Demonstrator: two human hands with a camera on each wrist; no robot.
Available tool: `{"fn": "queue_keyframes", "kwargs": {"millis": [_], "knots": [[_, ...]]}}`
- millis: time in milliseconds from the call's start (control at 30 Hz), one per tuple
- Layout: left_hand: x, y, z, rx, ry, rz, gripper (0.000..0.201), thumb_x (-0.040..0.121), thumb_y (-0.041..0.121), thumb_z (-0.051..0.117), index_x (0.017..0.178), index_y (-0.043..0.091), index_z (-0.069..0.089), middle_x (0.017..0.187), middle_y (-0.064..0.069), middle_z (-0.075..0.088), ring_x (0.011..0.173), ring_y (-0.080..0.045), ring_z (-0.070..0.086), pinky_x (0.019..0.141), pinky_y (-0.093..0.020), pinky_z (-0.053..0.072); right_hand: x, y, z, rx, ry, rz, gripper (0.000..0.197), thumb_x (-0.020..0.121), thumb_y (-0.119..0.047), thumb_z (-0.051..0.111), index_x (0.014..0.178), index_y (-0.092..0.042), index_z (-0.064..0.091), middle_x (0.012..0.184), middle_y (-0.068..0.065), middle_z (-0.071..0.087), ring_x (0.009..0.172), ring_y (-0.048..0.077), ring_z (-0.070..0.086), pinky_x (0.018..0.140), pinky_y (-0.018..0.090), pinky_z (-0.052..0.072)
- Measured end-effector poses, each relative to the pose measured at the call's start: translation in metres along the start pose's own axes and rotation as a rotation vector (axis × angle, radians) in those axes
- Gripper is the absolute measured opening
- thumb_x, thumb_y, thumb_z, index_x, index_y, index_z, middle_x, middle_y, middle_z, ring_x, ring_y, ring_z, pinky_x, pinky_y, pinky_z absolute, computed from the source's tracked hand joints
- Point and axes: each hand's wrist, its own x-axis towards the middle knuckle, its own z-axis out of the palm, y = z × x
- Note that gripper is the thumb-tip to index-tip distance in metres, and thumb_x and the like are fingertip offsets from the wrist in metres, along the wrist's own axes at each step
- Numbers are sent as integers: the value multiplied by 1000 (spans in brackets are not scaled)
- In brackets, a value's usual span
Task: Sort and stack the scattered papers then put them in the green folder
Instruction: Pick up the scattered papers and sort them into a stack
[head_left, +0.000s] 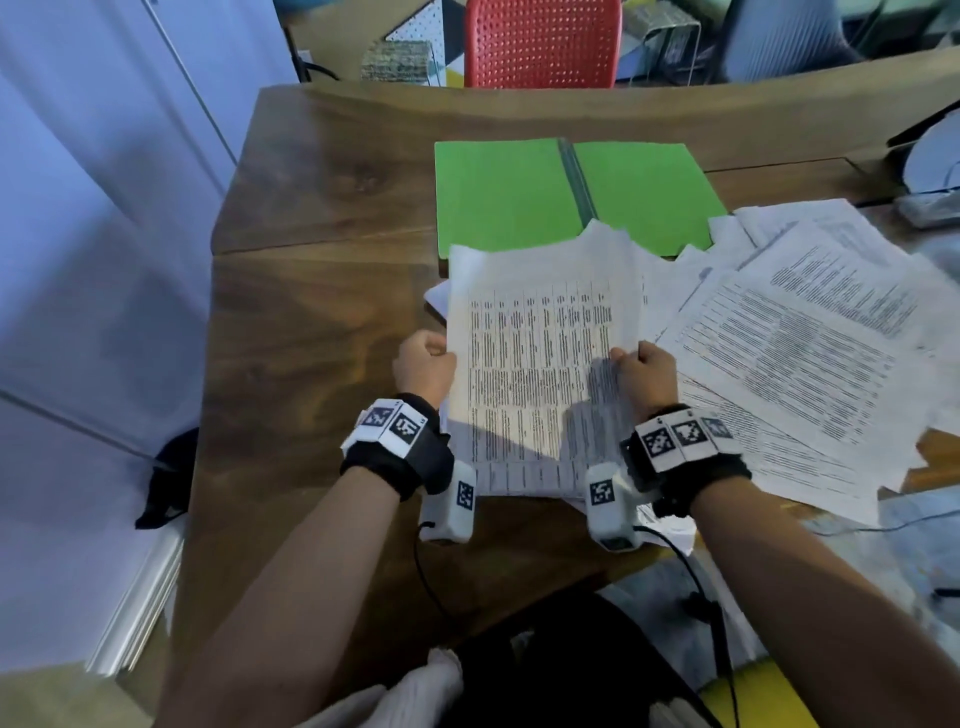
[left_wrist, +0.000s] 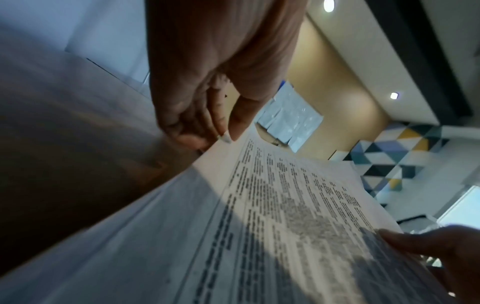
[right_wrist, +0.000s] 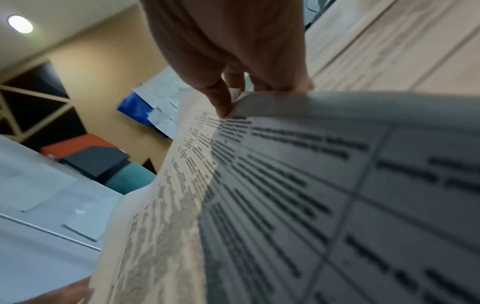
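A stack of printed sheets (head_left: 540, 364) with a table on top is held upright over the wooden table (head_left: 322, 291). My left hand (head_left: 423, 364) pinches its left edge, my right hand (head_left: 647, 371) pinches its right edge. In the left wrist view the thumb and fingers of my left hand (left_wrist: 207, 115) close on the stack (left_wrist: 272, 216). The right wrist view has my right hand (right_wrist: 233, 82) curled over the bent edge of the stack (right_wrist: 285, 185). The green folder (head_left: 509, 197) lies open flat behind the stack. Several loose papers (head_left: 795, 353) lie fanned out at the right.
A red chair (head_left: 540, 41) stands beyond the table's far edge. A white object (head_left: 930, 161) sits at the far right. Cables (head_left: 696, 566) trail from the wrist cameras near the table's front edge. Bare wood spreads to the left of the stack.
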Motion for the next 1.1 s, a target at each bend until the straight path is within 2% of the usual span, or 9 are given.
{"fn": "queue_keyframes", "kwargs": {"millis": [133,233,400,467,567,633,767,900,1100], "knots": [[-1,-16,19,280,-190,-93,24,88,9,53,108,-2,61,114,-20,63,114,-35,57,94,-38,47,2,16,12,-450,-12,144,27,92,-21,47,112,-4,53,117,22,56,110,36,52,97,40,40],[-1,-17,29,301,-201,-163,48,88,11,53,133,-2,38,138,-19,44,127,-35,44,107,-41,39,-5,13,20,-348,-56,173,44,93,-12,45,132,0,31,132,27,47,120,40,47,100,45,40],[3,-23,31,285,-200,-231,56,92,11,47,143,-1,25,150,-19,25,137,-37,31,114,-42,31,-7,-5,15,-442,-224,19,25,89,0,44,112,7,50,104,20,59,101,33,56,82,36,48],[7,-26,24,171,-219,-260,53,93,17,48,140,-3,32,147,-18,34,131,-35,41,110,-43,37,-10,-24,9,-398,-287,-180,9,87,2,48,93,1,54,73,5,53,79,23,50,60,24,42],[15,-24,10,-175,-223,-237,57,90,37,59,126,-6,46,130,-9,54,115,-26,55,100,-46,43,-21,-53,-5,-128,-396,-364,16,86,7,50,97,-5,54,76,-4,53,71,15,54,58,15,45],[13,-9,-7,-438,-225,-139,65,82,46,66,125,1,50,128,-10,58,115,-27,57,100,-44,46,-30,-70,-14,80,-446,-416,22,87,8,48,92,-13,53,82,-4,57,70,0,59,63,13,48],[-4,36,-50,-558,-114,242,25,96,12,46,117,1,54,105,-4,66,95,-16,66,75,-18,55,-40,-94,-19,259,-373,-525,24,83,0,50,93,-22,50,84,-13,60,74,-8,58,66,9,48],[-17,45,-69,-627,-135,422,45,88,22,54,123,-6,50,119,-20,62,111,-34,62,92,-44,52,-47,-96,-11,328,-342,-577,37,78,3,45,99,-28,41,99,-3,54,85,0,58,73,15,50],[-28,60,-73,-491,64,610,43,86,16,52,124,4,36,122,-9,54,106,-26,60,94,-49,50,-62,-105,3,312,-92,-783,60,66,17,36,115,-15,26,105,-6,39,89,-7,46,70,7,44]]}}
